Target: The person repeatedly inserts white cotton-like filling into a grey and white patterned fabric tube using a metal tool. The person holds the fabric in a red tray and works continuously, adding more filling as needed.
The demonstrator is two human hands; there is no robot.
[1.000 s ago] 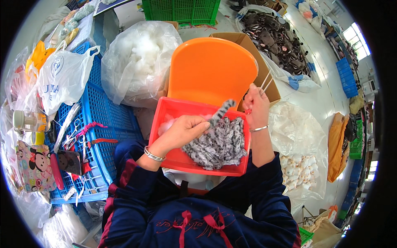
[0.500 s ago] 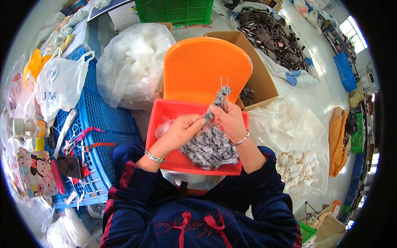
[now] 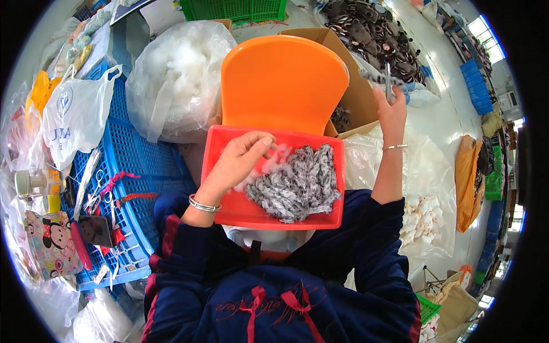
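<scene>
My left hand (image 3: 243,157) is over the left part of a red plastic tray (image 3: 214,146), thumb and fingers drawn together; whether anything is pinched there I cannot make out. In the tray lie a heap of grey-and-white fuzzy strips (image 3: 297,186) and, close to that hand, tufts of white stuffing (image 3: 275,162). My right hand (image 3: 392,111) is raised out to the right, past the cardboard box, closed on metal tweezers (image 3: 388,80) pointing away from me. At their tips is a blurred grey fuzzy piece (image 3: 374,74); its contact with them is unclear.
An orange chair (image 3: 283,83) stands beyond the tray, a cardboard box (image 3: 357,88) behind it. A bag of white stuffing (image 3: 177,80) and a blue crate (image 3: 151,194) with scissors are left. Dark pieces (image 3: 366,34) are heaped far right, small whitish pieces (image 3: 420,220) nearer.
My hands have parted. The right swung right and away with the tweezers and the grey fuzzy piece; the left moved slightly left and farther from me, off that piece.
</scene>
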